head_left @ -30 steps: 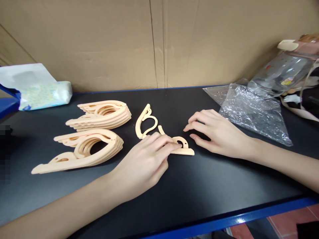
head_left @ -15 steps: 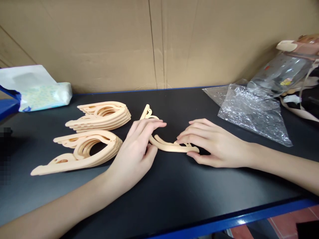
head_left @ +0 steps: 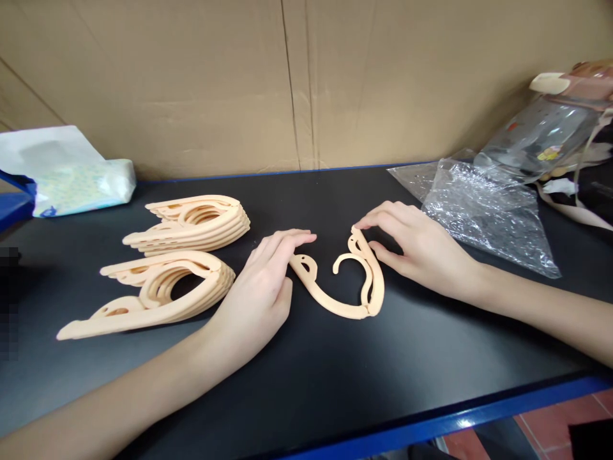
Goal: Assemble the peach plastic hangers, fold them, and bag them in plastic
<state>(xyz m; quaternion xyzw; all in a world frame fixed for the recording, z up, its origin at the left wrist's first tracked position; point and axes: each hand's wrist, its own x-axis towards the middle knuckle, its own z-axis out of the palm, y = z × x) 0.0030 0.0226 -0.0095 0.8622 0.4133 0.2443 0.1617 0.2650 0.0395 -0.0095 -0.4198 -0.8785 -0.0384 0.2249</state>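
Note:
A beige plastic folding clothes hanger lies on the black table, its two arms half folded into a V and its curved hook turned inward. My left hand is at the end of the hanger's left arm, fingers stretched out over the table; whether the thumb touches the hanger is hidden. At the top of the right arm, my right hand grips the tip between fingers and thumb. Left of my left hand lie two stacks of folded hangers, a nearer stack and a farther stack.
A clear plastic bag lies at the right, beside a transparent bottle with a strap. A tissue pack is at the far left. Cardboard stands along the back. The table's blue edge runs along the front.
The hanger's right arm has swung round and away, opening the V toward the back and showing the hook. My right hand has moved up with it; my left hand has barely shifted.

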